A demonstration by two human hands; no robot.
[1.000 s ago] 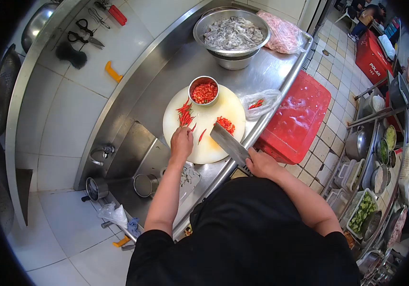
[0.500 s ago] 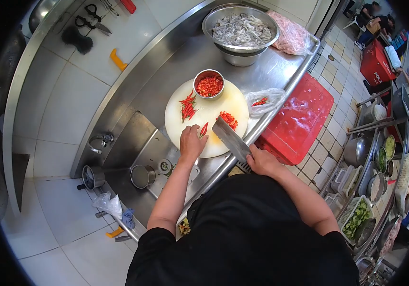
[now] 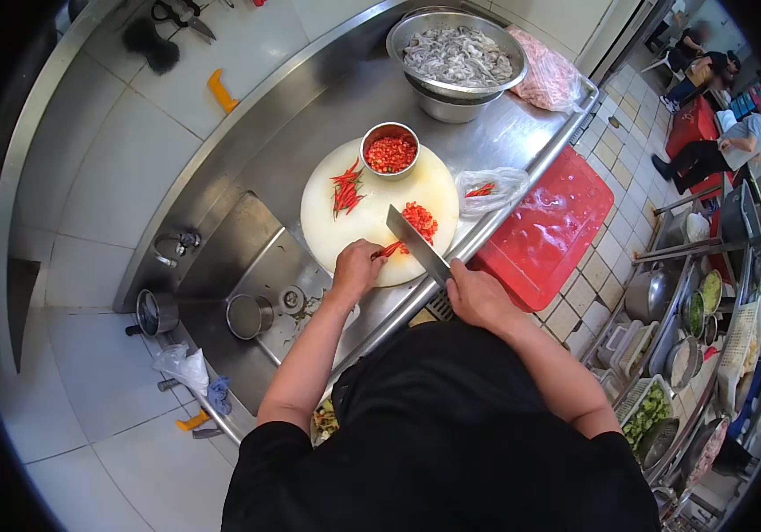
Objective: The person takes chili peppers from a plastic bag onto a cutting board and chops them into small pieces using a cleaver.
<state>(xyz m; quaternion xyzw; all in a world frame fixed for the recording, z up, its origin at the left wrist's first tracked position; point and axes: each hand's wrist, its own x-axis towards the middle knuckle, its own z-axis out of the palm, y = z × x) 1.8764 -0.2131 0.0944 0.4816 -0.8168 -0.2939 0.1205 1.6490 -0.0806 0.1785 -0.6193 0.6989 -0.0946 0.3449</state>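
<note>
My left hand (image 3: 358, 269) is closed on red chilies (image 3: 388, 250), holding them against the round white cutting board (image 3: 327, 232). In my right hand (image 3: 480, 297) is the handle of a cleaver (image 3: 419, 245); its blade stands over the board at the tips of the held chilies. Beyond the blade lies a small heap of chopped red chili (image 3: 422, 222). Whole red chilies (image 3: 346, 191) are piled on the board's left side. At the board's far edge sits a metal bowl (image 3: 414, 142) filled with chopped chili.
A metal colander (image 3: 394, 58) of pale squid-like seafood stands on another bowl at the back, beside a bag of pink meat (image 3: 547, 75). A plastic bag (image 3: 509, 188) with chilies lies right of the board. A sink (image 3: 243, 244) is left, a red lid (image 3: 558, 230) right. People stand far right.
My left hand has taken hold of chilies and turned them toward the blade. The cleaver has shifted slightly left and toward the held chilies. A person at far right has come further into view.
</note>
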